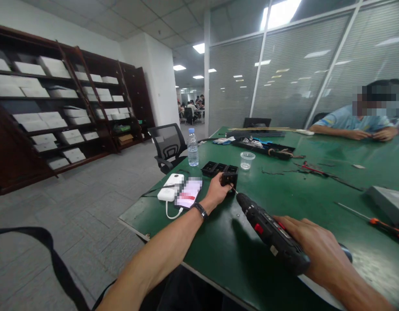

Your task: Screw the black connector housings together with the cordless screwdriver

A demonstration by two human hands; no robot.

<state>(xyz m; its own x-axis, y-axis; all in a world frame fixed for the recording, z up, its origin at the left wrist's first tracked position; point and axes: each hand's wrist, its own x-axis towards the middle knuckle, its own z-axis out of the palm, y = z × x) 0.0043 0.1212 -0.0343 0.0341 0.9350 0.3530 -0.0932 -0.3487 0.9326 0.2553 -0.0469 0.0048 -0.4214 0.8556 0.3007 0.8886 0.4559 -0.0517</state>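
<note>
My left hand point(218, 190) is closed on a small black plastic part point(229, 179) that it holds down on the green table point(283, 203). My right hand point(319, 248) is wrapped round a black electric screwdriver point(270, 231) with red buttons. The tool's thin bit points at the black part and meets it at its lower right corner. More black parts of the same kind point(219, 168) lie in a row just behind my left hand.
A phone point(188, 193) and a white power bank point(170, 187) lie at the table's left edge. A water bottle point(192, 148), a clear plastic cup point(247, 160), a black tray point(267, 149), loose wires and an orange-handled screwdriver point(381, 224) are about. Another person sits at the far right.
</note>
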